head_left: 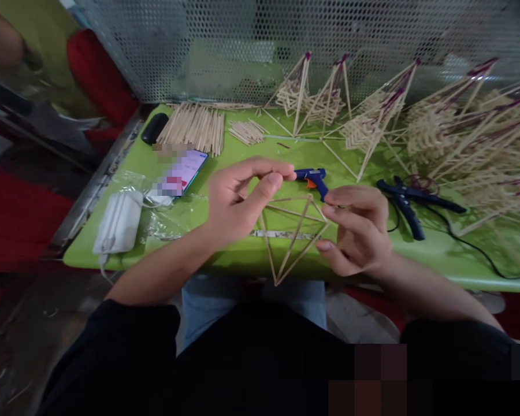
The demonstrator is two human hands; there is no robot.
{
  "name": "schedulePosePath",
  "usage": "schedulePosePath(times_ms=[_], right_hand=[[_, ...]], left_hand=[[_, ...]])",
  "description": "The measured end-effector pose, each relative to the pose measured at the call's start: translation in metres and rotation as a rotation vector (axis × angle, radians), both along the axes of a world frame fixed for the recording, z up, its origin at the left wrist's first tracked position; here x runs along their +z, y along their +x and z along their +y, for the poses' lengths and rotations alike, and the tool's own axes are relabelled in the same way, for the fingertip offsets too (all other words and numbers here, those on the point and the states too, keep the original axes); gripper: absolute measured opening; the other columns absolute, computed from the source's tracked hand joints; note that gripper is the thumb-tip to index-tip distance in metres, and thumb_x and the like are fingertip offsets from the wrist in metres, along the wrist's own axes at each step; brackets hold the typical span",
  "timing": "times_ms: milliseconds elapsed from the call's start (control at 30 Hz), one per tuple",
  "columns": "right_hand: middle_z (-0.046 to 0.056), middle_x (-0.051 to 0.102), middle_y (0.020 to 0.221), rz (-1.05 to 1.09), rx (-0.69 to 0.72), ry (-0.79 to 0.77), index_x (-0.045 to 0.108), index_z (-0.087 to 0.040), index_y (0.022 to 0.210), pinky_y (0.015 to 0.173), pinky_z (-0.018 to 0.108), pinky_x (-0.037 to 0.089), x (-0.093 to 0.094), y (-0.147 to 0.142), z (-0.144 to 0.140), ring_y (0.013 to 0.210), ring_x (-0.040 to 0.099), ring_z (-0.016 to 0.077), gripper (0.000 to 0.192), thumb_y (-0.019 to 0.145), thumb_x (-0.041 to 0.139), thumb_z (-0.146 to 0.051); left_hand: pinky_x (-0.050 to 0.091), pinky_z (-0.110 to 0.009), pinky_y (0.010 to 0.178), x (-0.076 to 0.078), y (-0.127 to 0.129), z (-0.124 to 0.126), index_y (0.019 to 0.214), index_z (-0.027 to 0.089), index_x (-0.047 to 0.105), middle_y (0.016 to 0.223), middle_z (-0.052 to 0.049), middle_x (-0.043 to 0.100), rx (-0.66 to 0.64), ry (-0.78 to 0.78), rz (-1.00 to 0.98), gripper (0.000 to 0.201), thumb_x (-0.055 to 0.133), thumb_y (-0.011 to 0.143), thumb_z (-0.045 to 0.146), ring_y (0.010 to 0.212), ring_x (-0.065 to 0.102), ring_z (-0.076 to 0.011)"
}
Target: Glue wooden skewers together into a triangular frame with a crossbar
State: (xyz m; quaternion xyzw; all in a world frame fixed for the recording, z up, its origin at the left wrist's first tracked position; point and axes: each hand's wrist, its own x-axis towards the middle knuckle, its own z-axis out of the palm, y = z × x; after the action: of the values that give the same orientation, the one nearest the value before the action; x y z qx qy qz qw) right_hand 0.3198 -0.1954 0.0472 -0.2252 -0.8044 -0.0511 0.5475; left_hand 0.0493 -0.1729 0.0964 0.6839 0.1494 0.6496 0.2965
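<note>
The left hand [238,199] pinches the left side of the stick frame [294,237] between thumb and fingers; the right hand [357,228] is closed on its right corner. The frame is held at frame centre, above the near edge of the green table [242,257].

Handling, as judged: very light, stiff along each stick, fragile at the glued joints. Grip at the corners, not mid-span.

Orientation: long axis runs near-vertical in the frame, apex pointing to the lower edge. A blue glue gun [312,179] lies just behind.

You've got open green table [225,254] under your hands and toward the phone [182,172]; glue gun [312,180], pliers [405,202] and stick frames [459,133] crowd the right.
</note>
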Motion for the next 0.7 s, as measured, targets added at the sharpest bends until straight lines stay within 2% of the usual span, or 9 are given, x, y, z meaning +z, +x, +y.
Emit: schedulePosePath(times_ms=[67,133,233,300,500,633,700], right_hand=[[0.012,0.078,0.127,0.016,0.003,0.222,0.079,-0.028,0.159,0.081,0.054,0.073,0.009,-0.007,-0.001,0.108,0.079,0.034,0.056,0.109,0.073,-0.052],[0.011,0.079,0.122,-0.005,-0.01,0.312,0.082,-0.024,0.151,0.076,0.05,0.071,0.018,-0.011,-0.002,0.104,0.08,0.0322,0.047,0.109,0.074,-0.045],[0.008,0.079,0.116,-0.039,-0.008,0.353,0.084,-0.029,0.137,0.073,0.047,0.066,0.024,-0.011,0.001,0.1,0.08,0.0296,0.03,0.111,0.079,-0.043],[0.008,0.078,0.113,-0.051,-0.005,0.378,0.084,-0.028,0.132,0.072,0.046,0.064,0.024,-0.009,0.004,0.099,0.08,0.0284,0.026,0.111,0.079,-0.042],[0.01,0.078,0.112,-0.077,-0.034,0.408,0.082,-0.019,0.127,0.078,0.045,0.062,0.026,0.0,0.011,0.101,0.081,0.0264,0.026,0.112,0.075,-0.039],[0.012,0.079,0.113,-0.075,-0.022,0.432,0.083,-0.015,0.124,0.08,0.046,0.062,0.032,0.004,0.016,0.101,0.081,0.0267,0.027,0.111,0.077,-0.037],[0.011,0.079,0.114,-0.089,-0.02,0.439,0.083,-0.015,0.124,0.077,0.044,0.06,0.034,0.005,0.018,0.1,0.08,0.0259,0.028,0.111,0.077,-0.038]], left_hand=[[0.075,-0.033,0.081,0.0,0.001,0.001,0.129,0.034,0.098,0.111,-0.002,0.096,-0.011,-0.043,-0.024,0.016,0.087,0.121,0.042,0.097,0.093,-0.0196],[0.074,-0.033,0.079,0.001,0.003,0.004,0.123,0.033,0.099,0.108,-0.002,0.095,-0.013,-0.083,-0.046,0.019,0.086,0.122,0.047,0.094,0.092,-0.0192],[0.072,-0.031,0.075,-0.001,0.003,0.014,0.115,0.031,0.099,0.1,-0.002,0.093,-0.009,-0.124,-0.085,0.028,0.085,0.122,0.054,0.089,0.091,-0.018],[0.071,-0.03,0.073,-0.005,0.0,0.026,0.115,0.032,0.1,0.098,-0.002,0.092,-0.003,-0.157,-0.109,0.027,0.088,0.119,0.056,0.088,0.09,-0.0171],[0.068,-0.025,0.074,-0.024,-0.013,0.058,0.115,0.034,0.101,0.099,-0.001,0.093,0.051,-0.302,-0.149,0.011,0.1,0.108,0.042,0.089,0.087,-0.0144],[0.067,-0.025,0.076,-0.027,-0.018,0.066,0.114,0.032,0.101,0.1,-0.001,0.093,0.072,-0.375,-0.116,0.012,0.102,0.102,0.032,0.091,0.087,-0.0147],[0.066,-0.025,0.076,-0.027,-0.019,0.067,0.115,0.031,0.101,0.101,-0.002,0.094,0.042,-0.395,-0.096,0.013,0.103,0.103,0.036,0.091,0.086,-0.0147]])
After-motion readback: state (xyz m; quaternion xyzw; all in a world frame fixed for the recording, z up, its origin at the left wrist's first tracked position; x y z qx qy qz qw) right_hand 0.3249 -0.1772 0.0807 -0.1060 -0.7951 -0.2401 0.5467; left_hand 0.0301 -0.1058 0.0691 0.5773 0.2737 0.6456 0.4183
